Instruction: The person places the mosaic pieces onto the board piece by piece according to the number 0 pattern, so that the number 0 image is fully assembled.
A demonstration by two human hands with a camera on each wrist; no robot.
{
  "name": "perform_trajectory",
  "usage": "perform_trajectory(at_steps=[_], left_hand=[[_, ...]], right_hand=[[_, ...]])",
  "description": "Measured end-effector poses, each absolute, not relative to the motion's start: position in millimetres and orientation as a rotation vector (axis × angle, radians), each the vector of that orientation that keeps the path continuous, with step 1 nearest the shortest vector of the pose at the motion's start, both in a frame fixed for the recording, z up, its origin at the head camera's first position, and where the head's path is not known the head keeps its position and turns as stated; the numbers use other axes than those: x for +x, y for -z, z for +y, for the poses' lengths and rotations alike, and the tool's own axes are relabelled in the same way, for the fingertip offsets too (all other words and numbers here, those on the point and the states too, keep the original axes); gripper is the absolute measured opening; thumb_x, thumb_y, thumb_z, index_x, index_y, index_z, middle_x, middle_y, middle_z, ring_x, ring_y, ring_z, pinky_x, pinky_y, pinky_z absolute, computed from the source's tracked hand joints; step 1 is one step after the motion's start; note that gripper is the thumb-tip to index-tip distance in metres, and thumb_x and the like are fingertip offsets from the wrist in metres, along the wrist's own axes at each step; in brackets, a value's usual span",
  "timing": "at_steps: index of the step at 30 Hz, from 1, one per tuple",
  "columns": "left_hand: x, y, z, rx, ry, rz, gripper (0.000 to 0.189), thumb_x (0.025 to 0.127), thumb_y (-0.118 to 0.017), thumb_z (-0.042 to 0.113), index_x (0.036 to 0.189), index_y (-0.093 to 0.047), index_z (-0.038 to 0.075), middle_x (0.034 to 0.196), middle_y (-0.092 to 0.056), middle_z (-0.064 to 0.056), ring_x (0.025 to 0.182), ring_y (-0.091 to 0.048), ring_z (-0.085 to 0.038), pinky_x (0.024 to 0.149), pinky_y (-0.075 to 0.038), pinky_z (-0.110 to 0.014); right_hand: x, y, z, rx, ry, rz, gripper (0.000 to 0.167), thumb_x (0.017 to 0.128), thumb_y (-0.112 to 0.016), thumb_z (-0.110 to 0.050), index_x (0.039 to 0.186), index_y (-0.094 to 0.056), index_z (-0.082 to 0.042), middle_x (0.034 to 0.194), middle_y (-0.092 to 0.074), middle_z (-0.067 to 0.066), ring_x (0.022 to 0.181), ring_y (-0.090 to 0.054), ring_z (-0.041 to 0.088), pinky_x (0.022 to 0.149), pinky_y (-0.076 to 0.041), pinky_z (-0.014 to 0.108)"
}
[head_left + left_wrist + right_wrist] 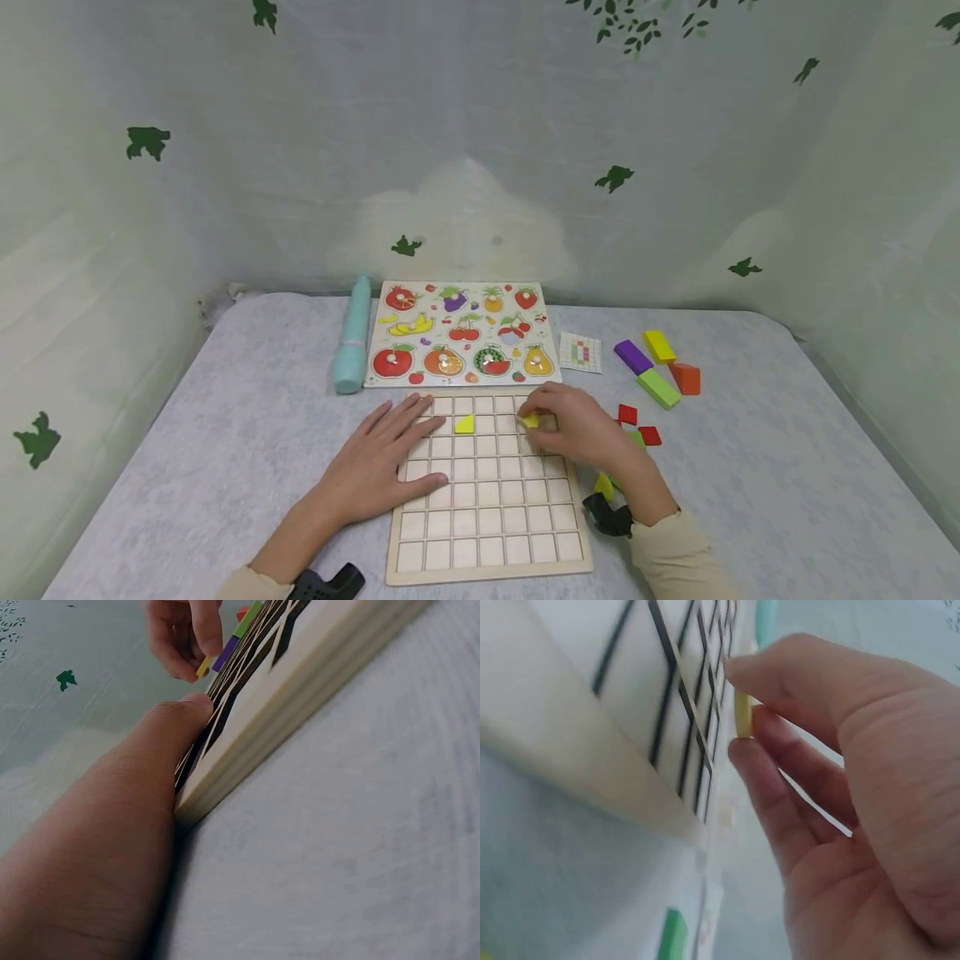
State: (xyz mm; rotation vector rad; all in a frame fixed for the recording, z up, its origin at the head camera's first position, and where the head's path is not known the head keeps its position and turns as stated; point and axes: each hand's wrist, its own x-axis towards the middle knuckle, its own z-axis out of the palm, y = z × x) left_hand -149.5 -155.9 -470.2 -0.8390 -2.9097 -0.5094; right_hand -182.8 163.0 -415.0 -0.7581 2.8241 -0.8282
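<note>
A wooden grid board (pixel 487 575) with square cells lies flat on the table. One yellow tile (pixel 465 425) with a rounded corner sits in a cell near its upper left. My left hand (pixel 378 467) rests with fingers spread across the board's left edge, its thumb over the cells. Over the upper right cells, my right hand (pixel 573 423) pinches a second yellow tile (pixel 742 714) between thumb and fingertips. In the right wrist view that tile is held edge-on, close to the board's surface.
Behind the board lies a fruit picture puzzle (pixel 427 337), with a teal rolled item (pixel 351 350) at its left. A small pattern card (pixel 581 352) is at its right. Purple (pixel 633 357), yellow, green and orange blocks lie farther right. Red tiles (pixel 650 436) lie near my right wrist.
</note>
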Motion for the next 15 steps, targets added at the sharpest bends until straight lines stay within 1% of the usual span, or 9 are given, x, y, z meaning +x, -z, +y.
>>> perform_trajectory(at_steps=[4,9,11,15], left_hand=[[-150,470,-156,-0.835,0.492,-2.913,0.084,0.09,-0.054,0.079,0.156,-0.047,0.028,0.17,-0.028,0.002,0.158,-0.023,-0.021,0.129,-0.017,-0.048],[-150,469,-155,-0.831,0.487,-2.918,0.083,0.09,-0.053,0.079,0.156,-0.047,0.028,0.17,-0.028,0.002,0.158,-0.023,-0.021,0.129,-0.017,-0.048],[-150,469,-155,-0.829,0.492,-2.921,0.083,0.09,-0.053,0.078,0.156,-0.047,0.028,0.17,-0.028,0.002,0.158,-0.023,-0.02,0.129,-0.016,-0.048],[-150,469,-155,-0.825,0.499,-2.926,0.083,0.09,-0.053,0.078,0.156,-0.048,0.028,0.17,-0.028,0.002,0.158,-0.023,-0.02,0.129,-0.016,-0.047]], right_hand=[[-184,420,154,-0.84,0.856,2.814,0.018,0.09,-0.079,-0.012,0.107,-0.077,-0.016,0.111,-0.07,-0.005,0.096,-0.059,0.014,0.086,-0.057,0.032],[-186,424,149,-0.941,0.866,2.79,0.017,0.092,-0.076,-0.008,0.107,-0.077,-0.015,0.114,-0.071,-0.005,0.102,-0.064,0.013,0.09,-0.059,0.031],[-186,425,148,-0.956,0.856,2.797,0.016,0.093,-0.075,-0.008,0.107,-0.078,-0.015,0.111,-0.073,-0.005,0.103,-0.066,0.012,0.091,-0.06,0.032],[-186,427,146,-0.951,0.811,2.825,0.013,0.094,-0.076,-0.01,0.105,-0.079,-0.016,0.103,-0.074,-0.007,0.097,-0.066,0.009,0.087,-0.06,0.03]])
